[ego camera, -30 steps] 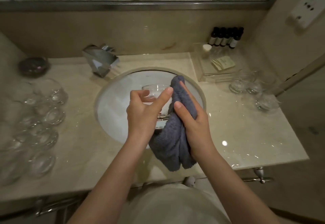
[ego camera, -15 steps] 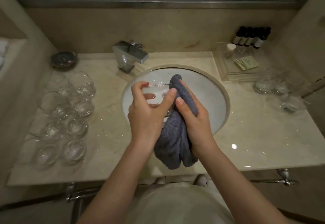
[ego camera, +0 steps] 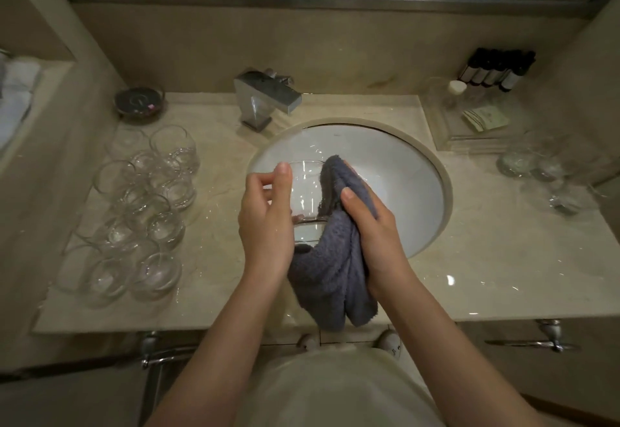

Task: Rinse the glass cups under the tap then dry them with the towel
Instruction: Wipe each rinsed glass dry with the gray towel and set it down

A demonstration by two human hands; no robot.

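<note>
The left hand [ego camera: 268, 222] still held the glass cup [ego camera: 307, 191], but its thumb had come off the rim. The right hand [ego camera: 365, 218] kept squeezing the towel [ego camera: 332, 279] against the cup beside those fingers.

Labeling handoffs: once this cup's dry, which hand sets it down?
Probably left. The left hand already grips the cup over the sink; the right hand is wrapped in the towel.

The sink [ego camera: 419, 191] sits mid-counter, the tap [ego camera: 265, 99] behind it to the left; glass cups [ego camera: 141, 218] cluster left, more glasses [ego camera: 550, 175] right, a tray [ego camera: 469, 131] behind those.
</note>
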